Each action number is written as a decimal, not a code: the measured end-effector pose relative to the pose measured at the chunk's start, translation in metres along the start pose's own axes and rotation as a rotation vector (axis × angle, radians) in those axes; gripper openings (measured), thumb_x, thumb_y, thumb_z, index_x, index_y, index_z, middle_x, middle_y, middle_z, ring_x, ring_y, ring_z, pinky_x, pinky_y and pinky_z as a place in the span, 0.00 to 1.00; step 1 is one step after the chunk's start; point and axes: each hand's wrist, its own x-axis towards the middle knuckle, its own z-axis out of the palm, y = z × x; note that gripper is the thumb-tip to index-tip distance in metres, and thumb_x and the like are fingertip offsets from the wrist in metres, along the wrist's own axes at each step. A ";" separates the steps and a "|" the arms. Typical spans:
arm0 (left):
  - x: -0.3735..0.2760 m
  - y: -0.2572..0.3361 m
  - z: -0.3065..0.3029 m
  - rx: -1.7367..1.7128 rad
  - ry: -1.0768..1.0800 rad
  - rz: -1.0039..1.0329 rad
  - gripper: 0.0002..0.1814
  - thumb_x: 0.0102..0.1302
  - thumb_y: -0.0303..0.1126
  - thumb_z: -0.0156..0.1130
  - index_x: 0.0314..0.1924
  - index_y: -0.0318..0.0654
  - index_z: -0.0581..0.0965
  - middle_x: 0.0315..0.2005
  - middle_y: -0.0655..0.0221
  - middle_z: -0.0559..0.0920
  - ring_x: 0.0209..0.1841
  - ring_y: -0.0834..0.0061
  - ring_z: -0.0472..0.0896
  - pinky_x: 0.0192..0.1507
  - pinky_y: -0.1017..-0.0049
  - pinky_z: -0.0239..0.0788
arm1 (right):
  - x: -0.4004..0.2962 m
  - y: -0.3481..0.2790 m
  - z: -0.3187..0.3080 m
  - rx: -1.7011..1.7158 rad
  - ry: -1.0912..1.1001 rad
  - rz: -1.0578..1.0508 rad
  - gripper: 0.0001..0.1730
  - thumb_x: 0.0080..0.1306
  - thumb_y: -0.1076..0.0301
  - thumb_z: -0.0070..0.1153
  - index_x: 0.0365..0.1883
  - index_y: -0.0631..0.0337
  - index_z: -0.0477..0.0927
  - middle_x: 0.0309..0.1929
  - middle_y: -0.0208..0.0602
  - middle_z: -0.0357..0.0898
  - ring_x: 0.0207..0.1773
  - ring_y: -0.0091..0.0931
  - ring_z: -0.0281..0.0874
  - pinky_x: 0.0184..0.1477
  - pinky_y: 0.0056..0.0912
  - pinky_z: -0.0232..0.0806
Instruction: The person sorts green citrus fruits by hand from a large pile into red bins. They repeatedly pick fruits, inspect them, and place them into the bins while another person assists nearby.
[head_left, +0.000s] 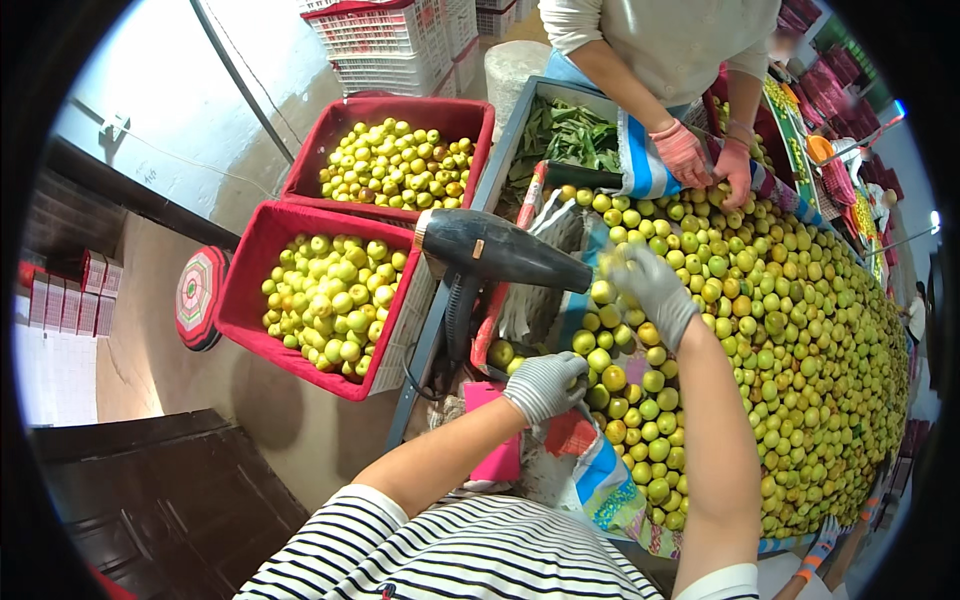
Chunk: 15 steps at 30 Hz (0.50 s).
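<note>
My left hand (546, 386), in a grey striped work glove, is at the near left edge of the fruit pile. Its fingers curl around a yellow-green fruit, mostly hidden by the glove. My right hand (656, 289), in a grey glove, hovers over the pile of small round yellow-green fruits (787, 337). It is motion-blurred, with a yellowish blur at its fingertips; whether it grips a fruit is unclear. Just left of it points the nozzle of a black hair dryer (502, 247), its handle downward beside a red-rimmed tray (489, 330).
Two red-lined crates (244, 304) (484, 142) of fruit stand left of the metal-framed table (420, 375). A gloved co-worker (667, 45) handles fruit opposite, near green leaves (574, 135). Another person's gloved hand (823, 536) is at lower right. A round stool (201, 298) stands left.
</note>
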 end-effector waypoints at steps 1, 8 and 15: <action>-0.001 -0.002 0.000 0.000 -0.006 -0.010 0.12 0.58 0.39 0.63 0.40 0.44 0.77 0.33 0.62 0.80 0.33 0.58 0.81 0.33 0.64 0.74 | -0.002 -0.041 0.013 0.472 -0.027 -0.100 0.38 0.60 0.52 0.62 0.63 0.63 0.66 0.56 0.54 0.75 0.56 0.35 0.76 0.55 0.34 0.68; -0.016 -0.035 -0.031 -0.598 0.357 -0.024 0.11 0.65 0.34 0.59 0.40 0.34 0.81 0.31 0.66 0.83 0.36 0.73 0.82 0.40 0.75 0.74 | -0.025 -0.010 0.013 -0.451 0.278 -0.539 0.36 0.61 0.57 0.58 0.66 0.60 0.64 0.62 0.52 0.68 0.63 0.43 0.68 0.63 0.39 0.62; -0.120 -0.172 -0.161 -1.362 0.858 -0.665 0.21 0.62 0.49 0.61 0.46 0.42 0.76 0.31 0.71 0.78 0.24 0.78 0.76 0.22 0.79 0.69 | -0.215 0.184 -0.036 -0.632 0.573 0.028 0.34 0.58 0.64 0.59 0.63 0.61 0.67 0.61 0.48 0.69 0.63 0.44 0.67 0.63 0.43 0.62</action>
